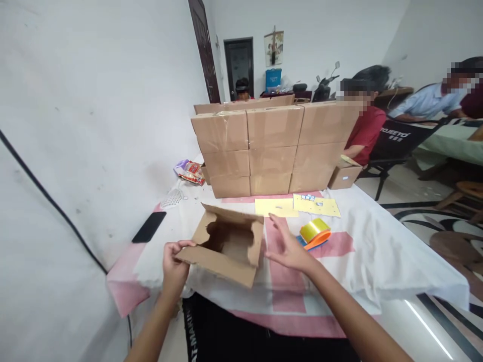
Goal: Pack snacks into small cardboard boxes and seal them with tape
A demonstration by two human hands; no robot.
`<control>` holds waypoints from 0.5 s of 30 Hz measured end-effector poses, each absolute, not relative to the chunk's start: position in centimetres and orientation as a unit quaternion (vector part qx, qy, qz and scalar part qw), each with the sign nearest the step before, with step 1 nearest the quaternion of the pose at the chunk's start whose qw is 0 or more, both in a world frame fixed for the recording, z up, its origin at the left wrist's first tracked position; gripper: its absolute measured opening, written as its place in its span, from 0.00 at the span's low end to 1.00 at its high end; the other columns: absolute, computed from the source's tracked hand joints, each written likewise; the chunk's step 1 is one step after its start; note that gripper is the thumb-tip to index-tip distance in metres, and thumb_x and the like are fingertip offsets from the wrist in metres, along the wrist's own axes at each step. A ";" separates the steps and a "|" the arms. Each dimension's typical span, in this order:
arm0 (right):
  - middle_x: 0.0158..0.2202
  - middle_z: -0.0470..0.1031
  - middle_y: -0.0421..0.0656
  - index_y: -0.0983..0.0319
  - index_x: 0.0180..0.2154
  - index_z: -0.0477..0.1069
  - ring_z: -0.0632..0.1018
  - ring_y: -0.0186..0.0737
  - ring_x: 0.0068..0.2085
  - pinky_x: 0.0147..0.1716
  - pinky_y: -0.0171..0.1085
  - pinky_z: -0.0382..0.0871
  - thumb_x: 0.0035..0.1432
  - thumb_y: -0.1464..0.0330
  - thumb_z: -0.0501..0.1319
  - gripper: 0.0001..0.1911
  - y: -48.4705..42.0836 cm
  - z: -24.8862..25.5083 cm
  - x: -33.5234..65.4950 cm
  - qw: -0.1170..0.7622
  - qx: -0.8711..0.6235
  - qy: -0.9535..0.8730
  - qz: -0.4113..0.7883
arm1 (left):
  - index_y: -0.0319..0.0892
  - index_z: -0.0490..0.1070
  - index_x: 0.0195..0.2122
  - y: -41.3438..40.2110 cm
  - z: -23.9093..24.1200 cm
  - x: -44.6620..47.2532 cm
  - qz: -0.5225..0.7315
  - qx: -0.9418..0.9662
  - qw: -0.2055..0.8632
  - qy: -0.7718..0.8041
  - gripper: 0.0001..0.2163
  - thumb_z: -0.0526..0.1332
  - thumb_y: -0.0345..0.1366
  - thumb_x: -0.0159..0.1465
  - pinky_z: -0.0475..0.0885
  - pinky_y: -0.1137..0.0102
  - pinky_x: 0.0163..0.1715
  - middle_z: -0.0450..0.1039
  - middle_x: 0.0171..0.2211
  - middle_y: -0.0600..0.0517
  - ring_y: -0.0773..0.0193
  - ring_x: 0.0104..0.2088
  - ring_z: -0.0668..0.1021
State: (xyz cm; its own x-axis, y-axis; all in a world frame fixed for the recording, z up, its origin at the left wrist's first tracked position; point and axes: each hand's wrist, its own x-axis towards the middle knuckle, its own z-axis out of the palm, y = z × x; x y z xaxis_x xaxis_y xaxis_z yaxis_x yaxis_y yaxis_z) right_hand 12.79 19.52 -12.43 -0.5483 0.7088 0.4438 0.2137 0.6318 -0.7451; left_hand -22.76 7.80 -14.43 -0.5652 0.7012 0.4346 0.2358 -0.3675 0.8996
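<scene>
A small brown cardboard box (226,264) is tilted over the near part of the table, its flaps spread and its dark inside showing. My left hand (177,259) pinches the left corner of the near flap. To the right of the box, my right hand (285,246) has its fingers and thumb apart, close to the box's side, with nothing in it. A roll of yellow tape (315,230) on an orange and blue dispenser (317,242) lies just beyond my right hand. Two yellow sheets (277,207) lie behind the box, small pieces on them.
Stacked cardboard boxes (271,148) form a wall across the table's back. A black phone (149,227), a white perforated item (172,198) and snack packets (191,172) lie at left. A small open carton (344,175) stands at the right end. Other people sit beyond.
</scene>
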 end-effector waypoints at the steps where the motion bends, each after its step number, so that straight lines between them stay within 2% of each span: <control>1: 0.75 0.45 0.57 0.55 0.75 0.37 0.52 0.62 0.74 0.70 0.64 0.51 0.51 0.46 0.72 0.63 19.6 -13.4 11.1 0.347 -0.278 -0.819 0.363 | 0.47 0.56 0.34 8.1 -14.8 -22.5 0.702 0.438 0.172 0.535 0.18 0.68 0.32 0.50 0.75 0.68 0.37 0.78 0.33 0.54 0.62 0.36 0.80; 2: 0.76 0.41 0.58 0.55 0.75 0.31 0.50 0.62 0.75 0.71 0.64 0.48 0.47 0.42 0.72 0.70 19.8 -14.4 9.9 0.326 -0.279 -0.814 0.392 | 0.47 0.57 0.34 8.3 -15.2 -22.3 0.703 0.437 0.172 0.534 0.17 0.67 0.31 0.50 0.75 0.68 0.36 0.77 0.33 0.54 0.62 0.36 0.79; 4: 0.76 0.38 0.58 0.56 0.74 0.25 0.47 0.61 0.76 0.72 0.63 0.44 0.46 0.38 0.70 0.73 20.3 -16.1 8.6 0.325 -0.287 -0.802 0.411 | 0.46 0.59 0.35 8.4 -15.8 -22.4 0.710 0.432 0.165 0.532 0.16 0.65 0.30 0.49 0.74 0.69 0.37 0.76 0.32 0.54 0.63 0.35 0.78; 7: 0.77 0.36 0.57 0.58 0.75 0.27 0.44 0.59 0.76 0.73 0.61 0.39 0.51 0.35 0.63 0.68 20.7 -17.7 8.7 0.342 -0.268 -0.819 0.375 | 0.45 0.63 0.34 8.1 -16.7 -22.7 0.718 0.419 0.150 0.536 0.14 0.64 0.27 0.48 0.73 0.71 0.36 0.74 0.31 0.55 0.64 0.33 0.77; 9: 0.77 0.33 0.56 0.59 0.75 0.28 0.40 0.61 0.76 0.73 0.62 0.36 0.49 0.32 0.62 0.70 21.0 -18.2 9.1 0.327 -0.245 -0.841 0.354 | 0.45 0.67 0.35 7.9 -17.1 -22.7 0.715 0.409 0.138 0.550 0.12 0.63 0.27 0.49 0.72 0.71 0.36 0.74 0.31 0.54 0.64 0.33 0.76; 12: 0.77 0.28 0.57 0.60 0.74 0.22 0.38 0.66 0.76 0.72 0.65 0.37 0.39 0.31 0.66 0.80 21.6 -18.2 9.2 0.295 -0.252 -0.854 0.347 | 0.45 0.70 0.36 8.4 -17.1 -22.1 0.700 0.398 0.108 0.583 0.13 0.60 0.26 0.49 0.72 0.71 0.37 0.74 0.33 0.53 0.63 0.36 0.76; 15: 0.77 0.29 0.58 0.59 0.73 0.15 0.41 0.69 0.75 0.71 0.67 0.44 0.38 0.37 0.73 0.84 22.0 -18.1 8.4 0.284 -0.286 -0.848 0.344 | 0.45 0.71 0.35 9.6 -16.4 -21.3 0.698 0.398 0.077 0.590 0.13 0.58 0.24 0.50 0.71 0.72 0.36 0.73 0.34 0.53 0.63 0.36 0.76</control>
State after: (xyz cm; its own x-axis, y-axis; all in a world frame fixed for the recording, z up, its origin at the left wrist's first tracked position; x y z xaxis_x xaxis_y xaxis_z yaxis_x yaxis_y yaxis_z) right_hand 8.37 22.02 -18.07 -0.6755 0.6797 0.2859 0.2893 0.6009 -0.7452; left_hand -21.35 9.61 -16.45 -0.6709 0.5776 0.4651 0.3632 -0.2908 0.8852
